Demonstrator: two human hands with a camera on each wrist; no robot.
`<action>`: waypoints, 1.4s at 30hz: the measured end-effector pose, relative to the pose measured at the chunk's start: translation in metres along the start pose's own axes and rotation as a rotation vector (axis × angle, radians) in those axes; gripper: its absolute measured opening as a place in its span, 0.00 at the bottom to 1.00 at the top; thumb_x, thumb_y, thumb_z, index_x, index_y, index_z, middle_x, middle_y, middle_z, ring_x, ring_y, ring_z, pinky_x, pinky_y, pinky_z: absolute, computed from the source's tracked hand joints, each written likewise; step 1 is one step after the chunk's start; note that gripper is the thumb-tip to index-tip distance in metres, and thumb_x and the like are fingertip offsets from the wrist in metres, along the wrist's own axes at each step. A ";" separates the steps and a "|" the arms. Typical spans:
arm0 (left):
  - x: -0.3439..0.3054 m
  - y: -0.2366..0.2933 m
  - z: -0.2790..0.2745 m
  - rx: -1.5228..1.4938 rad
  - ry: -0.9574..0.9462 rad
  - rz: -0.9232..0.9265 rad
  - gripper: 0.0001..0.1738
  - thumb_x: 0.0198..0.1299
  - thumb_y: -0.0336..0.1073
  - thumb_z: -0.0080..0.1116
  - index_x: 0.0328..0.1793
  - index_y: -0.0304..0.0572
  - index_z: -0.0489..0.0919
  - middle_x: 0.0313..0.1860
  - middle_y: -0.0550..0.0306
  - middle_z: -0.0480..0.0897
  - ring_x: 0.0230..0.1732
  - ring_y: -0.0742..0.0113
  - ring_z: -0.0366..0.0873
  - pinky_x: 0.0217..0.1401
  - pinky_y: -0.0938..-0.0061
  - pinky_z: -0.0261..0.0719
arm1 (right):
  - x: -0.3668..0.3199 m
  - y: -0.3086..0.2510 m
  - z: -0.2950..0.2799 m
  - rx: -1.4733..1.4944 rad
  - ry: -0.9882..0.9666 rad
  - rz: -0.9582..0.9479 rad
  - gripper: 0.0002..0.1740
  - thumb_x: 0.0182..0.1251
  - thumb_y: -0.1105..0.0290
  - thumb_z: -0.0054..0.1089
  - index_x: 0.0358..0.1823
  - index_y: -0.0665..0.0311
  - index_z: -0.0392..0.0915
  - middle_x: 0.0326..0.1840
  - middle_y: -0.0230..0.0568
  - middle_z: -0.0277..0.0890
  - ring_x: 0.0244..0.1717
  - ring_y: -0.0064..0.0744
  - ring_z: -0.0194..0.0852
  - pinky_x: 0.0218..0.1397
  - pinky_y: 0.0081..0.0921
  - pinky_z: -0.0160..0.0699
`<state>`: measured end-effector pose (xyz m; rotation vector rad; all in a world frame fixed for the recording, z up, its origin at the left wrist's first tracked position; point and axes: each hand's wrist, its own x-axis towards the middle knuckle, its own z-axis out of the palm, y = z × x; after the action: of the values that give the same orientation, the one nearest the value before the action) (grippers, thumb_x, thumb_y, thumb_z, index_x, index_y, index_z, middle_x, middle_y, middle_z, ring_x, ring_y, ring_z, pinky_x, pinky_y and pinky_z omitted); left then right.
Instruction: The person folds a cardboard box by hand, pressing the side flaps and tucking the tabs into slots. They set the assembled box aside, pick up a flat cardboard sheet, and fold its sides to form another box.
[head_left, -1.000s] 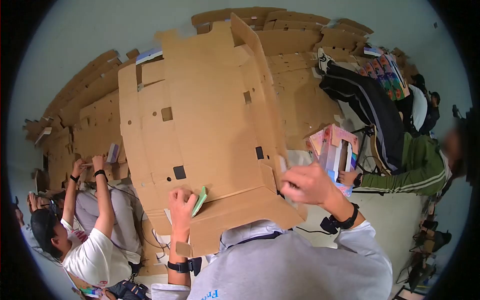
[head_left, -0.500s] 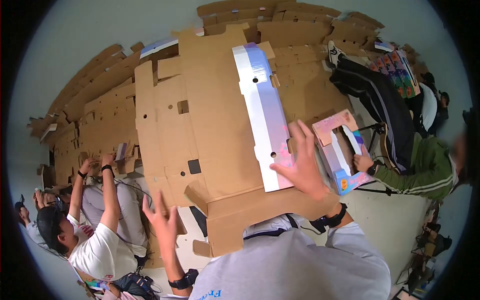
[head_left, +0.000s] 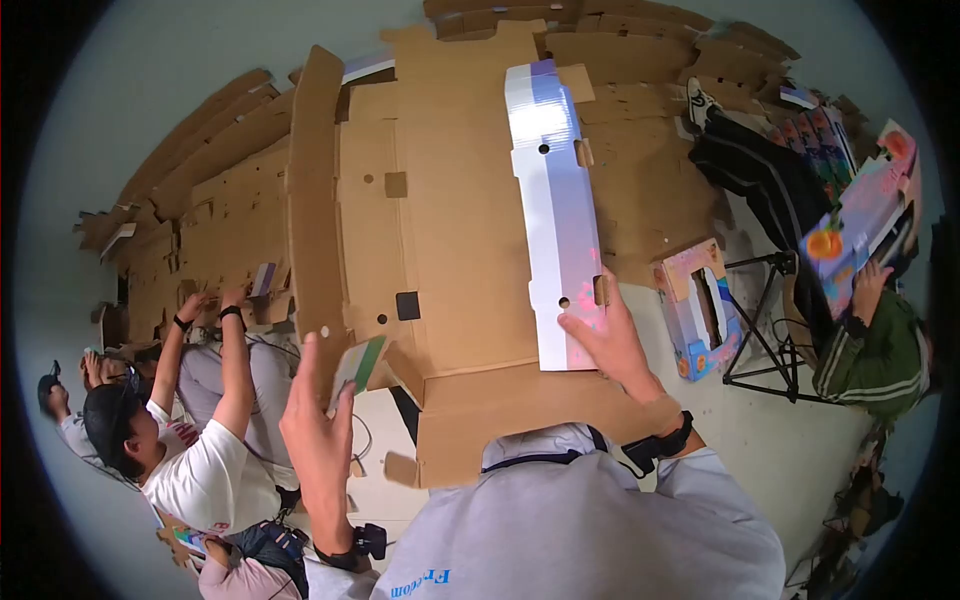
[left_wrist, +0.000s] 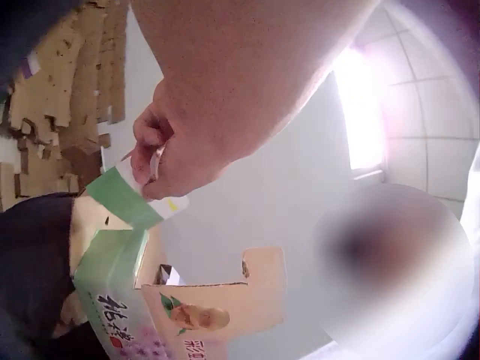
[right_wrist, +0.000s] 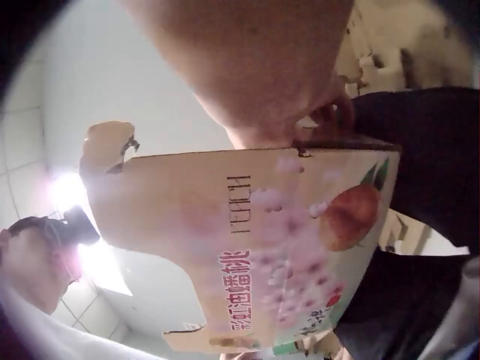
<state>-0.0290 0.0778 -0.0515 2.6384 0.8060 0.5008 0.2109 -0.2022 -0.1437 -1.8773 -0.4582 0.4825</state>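
Note:
A large brown cardboard sheet (head_left: 460, 220) lies inner side up before the person. Its left side flap (head_left: 318, 200) stands raised; its right flap (head_left: 560, 210) is folded inward, showing white and purple print. The left hand (head_left: 318, 440) is at the near end of the left flap, and in the left wrist view its curled fingers pinch a green and white tab (left_wrist: 127, 199). With thumb and fingers extended, the right hand (head_left: 620, 345) rests on the right flap's near end. In the right wrist view, the peach-printed near panel (right_wrist: 255, 225) partly hides that hand (right_wrist: 322, 124).
More cardboard (head_left: 650, 170) lies beyond and to the left. On the right, a printed box (head_left: 690, 310) stands near a black tripod (head_left: 765, 320); a person in green (head_left: 880, 365) holds another printed box (head_left: 850, 235). A person in white (head_left: 200, 460) works at left.
The right flap has gone from upright to folded inward, the right hand now on it. The left hand let go of the tab, opened, then took hold again as the left flap rose.

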 end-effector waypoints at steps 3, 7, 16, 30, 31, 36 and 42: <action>0.016 0.027 -0.025 0.028 -0.344 -0.196 0.45 0.57 0.21 0.65 0.83 0.53 0.71 0.36 0.43 0.86 0.32 0.51 0.86 0.35 0.61 0.81 | 0.001 0.006 -0.003 -0.027 -0.012 -0.007 0.50 0.68 0.67 0.75 0.85 0.69 0.54 0.78 0.56 0.68 0.77 0.46 0.70 0.80 0.38 0.66; 0.012 0.051 -0.026 0.014 -0.466 0.255 0.38 0.56 0.29 0.64 0.77 0.58 0.79 0.25 0.53 0.80 0.21 0.54 0.80 0.25 0.62 0.76 | -0.004 0.002 -0.001 -0.092 -0.039 -0.053 0.51 0.69 0.65 0.74 0.86 0.68 0.53 0.79 0.57 0.67 0.78 0.49 0.69 0.80 0.39 0.66; 0.020 0.070 0.091 0.148 -0.384 0.916 0.22 0.62 0.36 0.62 0.64 0.55 0.82 0.38 0.61 0.80 0.39 0.66 0.83 0.37 0.68 0.81 | -0.009 0.017 0.008 -0.068 0.033 -0.203 0.47 0.67 0.66 0.76 0.76 0.68 0.50 0.72 0.60 0.61 0.71 0.48 0.69 0.75 0.43 0.69; 0.024 0.089 0.105 0.058 -0.357 0.838 0.33 0.64 0.35 0.58 0.78 0.61 0.75 0.81 0.53 0.71 0.78 0.49 0.71 0.81 0.54 0.71 | 0.003 0.015 0.005 0.451 0.026 0.024 0.25 0.84 0.69 0.56 0.77 0.59 0.62 0.68 0.45 0.65 0.65 0.29 0.72 0.70 0.28 0.73; 0.022 0.091 0.107 0.048 -0.341 0.811 0.34 0.62 0.33 0.60 0.77 0.62 0.76 0.81 0.54 0.72 0.77 0.49 0.72 0.81 0.55 0.71 | 0.004 0.008 -0.001 0.495 -0.011 0.092 0.27 0.83 0.69 0.57 0.79 0.59 0.61 0.68 0.44 0.66 0.66 0.29 0.72 0.71 0.28 0.73; 0.021 0.094 0.109 0.009 -0.309 0.764 0.35 0.57 0.30 0.65 0.74 0.62 0.79 0.80 0.56 0.73 0.77 0.51 0.73 0.81 0.55 0.70 | 0.020 0.012 -0.011 0.818 -0.115 0.209 0.31 0.82 0.70 0.59 0.82 0.60 0.64 0.72 0.39 0.67 0.68 0.28 0.72 0.74 0.29 0.72; 0.025 0.098 0.111 0.040 -0.308 0.712 0.35 0.58 0.31 0.66 0.75 0.62 0.79 0.80 0.55 0.73 0.79 0.52 0.71 0.84 0.56 0.67 | 0.019 0.004 0.001 0.660 0.036 0.227 0.27 0.84 0.72 0.55 0.81 0.61 0.69 0.72 0.34 0.70 0.70 0.27 0.71 0.77 0.28 0.68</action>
<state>0.0830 -0.0076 -0.1035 2.8849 -0.2379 0.2228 0.2270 -0.1931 -0.1501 -1.2960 -0.0396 0.6563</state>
